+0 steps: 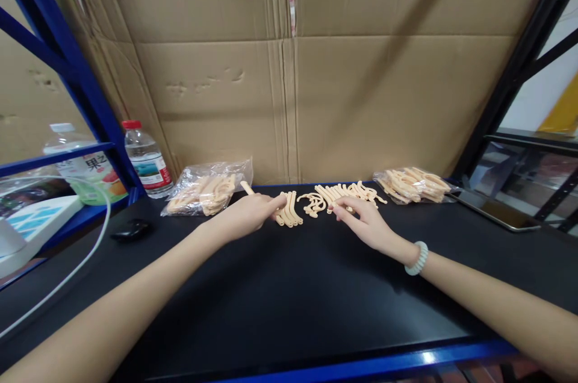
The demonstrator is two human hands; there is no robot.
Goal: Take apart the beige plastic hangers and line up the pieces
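My left hand (258,213) is closed, palm down, at the left side of a short row of beige curved tube-like pieces (291,211). A beige piece (247,188) sticks out behind its knuckles and seems to be in its grip. On the right, my right hand (363,219) has thumb and fingers drawn together at the near ends of a longer row of similar pieces (344,191); what lies between the fingertips is hidden. A few more strongly curled pieces (312,205) lie between the two rows. All rest on a black tabletop (289,298).
Clear plastic bags of beige pieces lie at the back left (208,190) and back right (413,184). A black mouse (130,230), a red-capped bottle (147,160) and a white cable (97,250) are on the left. At right lies a tablet-like device (501,211). Cardboard (383,82) walls the back.
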